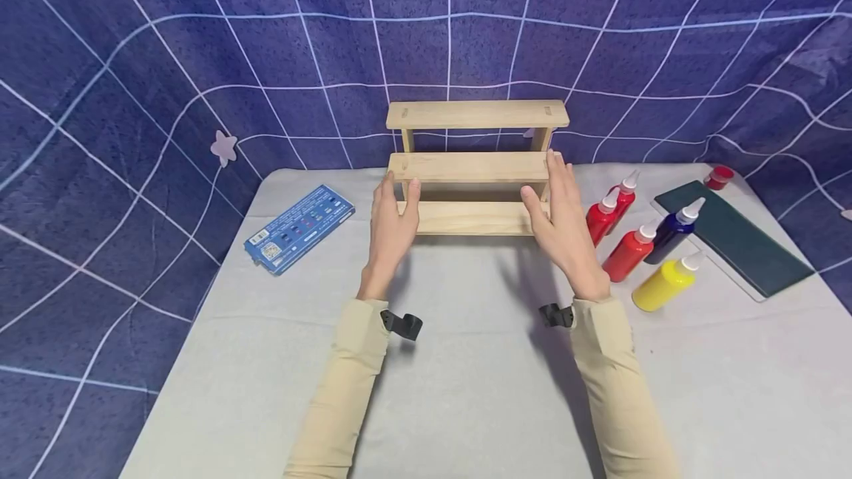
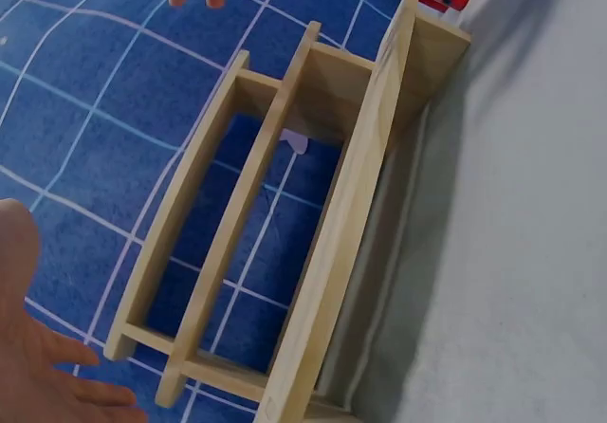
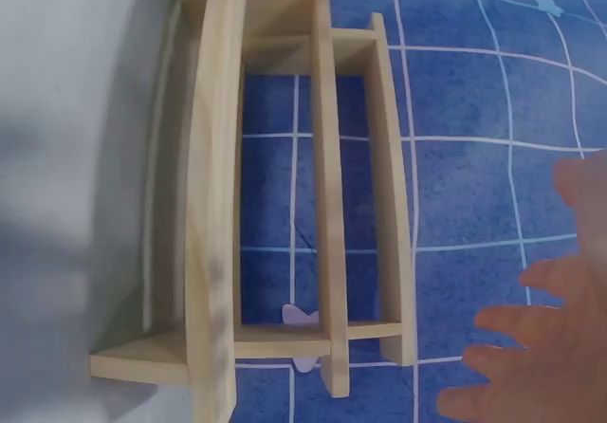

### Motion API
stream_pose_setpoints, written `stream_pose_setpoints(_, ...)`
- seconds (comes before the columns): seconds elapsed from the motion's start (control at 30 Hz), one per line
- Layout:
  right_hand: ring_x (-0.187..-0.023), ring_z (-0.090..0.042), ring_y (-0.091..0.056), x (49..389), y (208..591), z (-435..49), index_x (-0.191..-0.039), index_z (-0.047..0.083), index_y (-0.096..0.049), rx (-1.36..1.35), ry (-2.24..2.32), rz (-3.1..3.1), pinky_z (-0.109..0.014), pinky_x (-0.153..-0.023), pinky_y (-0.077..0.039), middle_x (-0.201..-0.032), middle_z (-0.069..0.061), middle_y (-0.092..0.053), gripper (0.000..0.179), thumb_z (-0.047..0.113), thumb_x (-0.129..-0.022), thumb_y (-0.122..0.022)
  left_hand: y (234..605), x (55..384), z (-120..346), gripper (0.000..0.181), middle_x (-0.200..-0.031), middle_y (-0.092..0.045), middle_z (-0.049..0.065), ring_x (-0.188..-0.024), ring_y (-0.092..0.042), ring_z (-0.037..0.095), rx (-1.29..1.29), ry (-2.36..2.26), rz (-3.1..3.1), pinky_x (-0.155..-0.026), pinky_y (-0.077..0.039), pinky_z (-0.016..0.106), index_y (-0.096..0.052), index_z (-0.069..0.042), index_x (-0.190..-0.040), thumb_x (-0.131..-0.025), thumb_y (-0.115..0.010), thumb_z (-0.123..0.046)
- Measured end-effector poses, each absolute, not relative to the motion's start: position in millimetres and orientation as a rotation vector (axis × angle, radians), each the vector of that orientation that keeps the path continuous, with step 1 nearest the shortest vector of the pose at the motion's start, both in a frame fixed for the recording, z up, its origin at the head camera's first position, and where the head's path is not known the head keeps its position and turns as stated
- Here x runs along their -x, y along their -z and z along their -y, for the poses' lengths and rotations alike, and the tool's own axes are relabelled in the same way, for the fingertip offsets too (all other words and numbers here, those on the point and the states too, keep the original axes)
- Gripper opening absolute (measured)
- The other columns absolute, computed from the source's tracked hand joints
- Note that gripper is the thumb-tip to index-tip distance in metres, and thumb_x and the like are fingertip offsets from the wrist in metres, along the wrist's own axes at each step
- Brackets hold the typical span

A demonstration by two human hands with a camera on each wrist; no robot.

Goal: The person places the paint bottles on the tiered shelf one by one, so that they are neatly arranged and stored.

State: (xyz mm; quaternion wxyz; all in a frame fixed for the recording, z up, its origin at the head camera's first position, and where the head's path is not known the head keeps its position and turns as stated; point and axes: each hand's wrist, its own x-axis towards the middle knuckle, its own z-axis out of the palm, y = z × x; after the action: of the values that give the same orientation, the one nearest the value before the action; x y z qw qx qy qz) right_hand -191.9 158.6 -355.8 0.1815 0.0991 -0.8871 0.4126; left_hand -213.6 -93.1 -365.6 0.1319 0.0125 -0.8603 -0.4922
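Observation:
A three-tier wooden stepped rack of pale planks stands upright at the back of the table, between my two hands. At its left end is my left hand, fingers extended and thumb held apart. My right hand is at the opposite end in a similar pose, its fingertips overlapping the middle tier in the head view. Neither hand holds anything. Each wrist view shows the rack from the side, with spread fingers of the left hand and right hand apart from its planks.
Left on the table lies a blue printed box. To the right stand several paint bottles, among them a red one, a dark blue one and a yellow one. Behind them are a dark green flat board and a small red-lidded pot.

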Motion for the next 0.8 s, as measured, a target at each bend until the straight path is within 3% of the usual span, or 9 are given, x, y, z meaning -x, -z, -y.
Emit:
stream_pose_setpoints(0.27, -0.15, -0.029, -0.006, 189.4, 352.8, -162.1, -0.157, 0.012, -0.017, -0.267, -1.169, 2.489, -0.05, -0.125, -0.008, -0.162, -0.014, -0.016, 0.069, 0.04, -0.102, -0.047, 371.3, 218.1, 104.5, 0.073, -0.154, -0.033, 0.022, -0.143, -0.03, 0.035, -0.119, 1.585, 2.442, -0.122, -0.027, 0.045, -0.03, 0.003, -0.149, -0.102, -0.034, -0.053)
stream_pose_setpoints(0.47, -0.15, -0.027, -0.007, 186.0, 346.4, -165.4, -0.157, 0.013, -0.017, -0.249, -1.17, 2.469, -0.049, -0.125, -0.008, -0.163, -0.013, -0.015, 0.067, 0.039, -0.102, -0.046, 373.6, 221.5, 111.4, 0.069, -0.15, -0.04, 0.022, -0.139, -0.037, 0.035, -0.184, 1.673, 2.419, -0.119, -0.033, 0.046, -0.035, -0.001, -0.149, -0.103, -0.031, -0.053)
stream_pose_setpoints(0.8, -0.15, -0.025, -0.008, 180.0, 333.8, -174.3, -0.156, 0.01, -0.018, -0.257, -1.159, 2.388, -0.043, -0.126, -0.008, -0.162, -0.009, -0.017, 0.066, 0.038, -0.103, -0.046, 379.7, 223.9, 119.2, 0.072, -0.141, -0.049, 0.025, -0.133, -0.045, 0.035, -0.277, 1.726, 2.4, -0.115, -0.039, 0.044, -0.036, 0.004, -0.147, -0.103, -0.033, -0.053)
